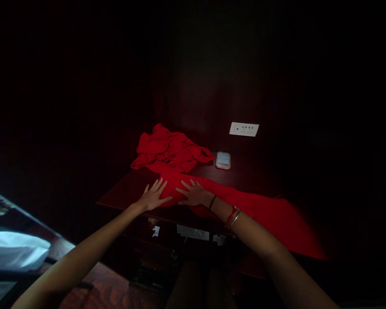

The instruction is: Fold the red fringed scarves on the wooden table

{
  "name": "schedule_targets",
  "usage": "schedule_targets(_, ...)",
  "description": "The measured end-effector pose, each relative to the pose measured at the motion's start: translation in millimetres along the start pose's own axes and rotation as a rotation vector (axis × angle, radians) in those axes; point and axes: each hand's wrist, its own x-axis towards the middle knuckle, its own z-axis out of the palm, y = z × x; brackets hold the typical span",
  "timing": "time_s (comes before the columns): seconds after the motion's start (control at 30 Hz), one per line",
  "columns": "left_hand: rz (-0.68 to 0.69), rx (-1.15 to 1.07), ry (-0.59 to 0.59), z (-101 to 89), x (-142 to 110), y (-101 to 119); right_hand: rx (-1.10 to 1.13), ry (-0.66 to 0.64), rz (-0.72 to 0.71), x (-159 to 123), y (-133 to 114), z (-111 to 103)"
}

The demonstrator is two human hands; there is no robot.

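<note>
A long piece of red cloth (257, 210) lies across the dark wooden desk, running from the middle toward the right. My left hand (152, 196) rests flat at its left end, fingers spread, partly on the cloth and partly on the wood. Just to the right, my right hand (194, 194) presses on the same cloth with the palm down and fingers apart. A crumpled heap of red fabric (170, 150) sits behind my hands; its kind cannot be made out.
A phone (223, 160) with a lit screen lies right of the heap. Behind it, a white socket panel (243, 129) is on the dark wall. Below the desk's front edge (116, 207) are pale scraps (193, 232). A whitish bundle (16, 250) stands at lower left.
</note>
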Motion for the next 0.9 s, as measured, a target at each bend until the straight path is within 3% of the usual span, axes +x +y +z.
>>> schedule_targets(0.13,-0.015,0.011,-0.122,-2.0,2.4,2.5,0.082,-0.052,0.086,2.5,-0.9,7.4)
schedule_targets(0.23,-0.045,-0.013,-0.141,-4.5,5.9,-2.4,0.135,-0.099,0.056,2.2,4.1,-5.9)
schedule_targets(0.33,-0.166,-0.075,-0.049,-6.2,5.1,-13.3,0.147,0.101,0.023,-15.6,16.6,-28.4)
schedule_targets(0.4,-0.260,-0.091,0.048,-6.8,1.8,-19.1,0.137,0.243,0.084,-35.9,26.9,-37.8)
schedule_targets(0.47,-0.299,-0.079,0.125,-6.2,-2.1,-19.7,0.137,0.235,0.180,-56.8,35.3,-36.0)
schedule_targets(0.53,-0.260,-0.060,0.145,-3.5,-5.2,-14.9,0.143,0.122,0.255,-72.4,39.7,-23.1)
schedule_targets(0.63,-0.182,-0.026,0.058,2.6,-6.1,-5.5,0.144,0.021,0.320,-81.8,39.5,1.6)
schedule_targets(0.77,-0.187,-0.008,-0.075,2.1,-4.0,-3.8,0.158,0.069,0.321,-86.3,35.5,4.4)
schedule_targets(0.83,-0.199,-0.010,-0.044,-4.9,-4.7,-2.4,0.147,0.139,0.309,-95.8,35.6,-7.3)
schedule_targets(0.9,-0.179,-0.002,0.068,-14.6,-7.0,6.5,0.117,0.241,0.317,-110.5,38.2,-17.5)
